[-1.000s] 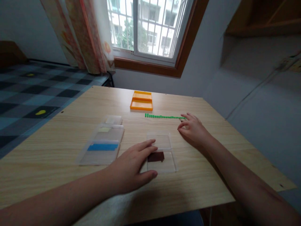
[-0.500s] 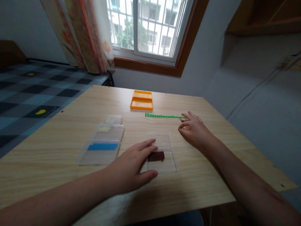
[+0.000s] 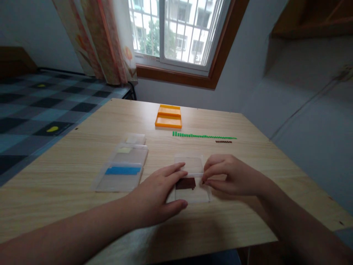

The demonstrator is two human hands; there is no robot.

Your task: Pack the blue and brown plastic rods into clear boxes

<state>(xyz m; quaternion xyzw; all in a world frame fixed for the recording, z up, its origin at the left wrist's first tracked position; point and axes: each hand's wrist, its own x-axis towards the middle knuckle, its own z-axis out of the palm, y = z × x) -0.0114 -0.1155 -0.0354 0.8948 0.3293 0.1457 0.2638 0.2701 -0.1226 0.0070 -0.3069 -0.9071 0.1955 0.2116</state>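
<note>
My left hand (image 3: pixel 157 197) lies flat on the wooden table (image 3: pixel 82 154), fingers spread, its fingertips against the left side of a small clear open case (image 3: pixel 193 193) that holds dark brown pieces (image 3: pixel 185 183). My right hand (image 3: pixel 230 176) sits at the case's right edge with thumb and forefinger pinched together; what they pinch is too small to see. Farther back lie a long row of green pieces (image 3: pixel 204 136) and a short row of brown pieces (image 3: pixel 223 141).
A larger clear case (image 3: pixel 121 169) with blue and pale yellow pieces lies to the left, a small clear lid (image 3: pixel 135 138) behind it. An orange tray (image 3: pixel 168 117) sits at the back. The table's right edge runs near a grey wall; a window is behind.
My right hand has drawn back from the end of the green row to the right edge of the clear case. A short brown row now shows where it was. The left hand has stayed.
</note>
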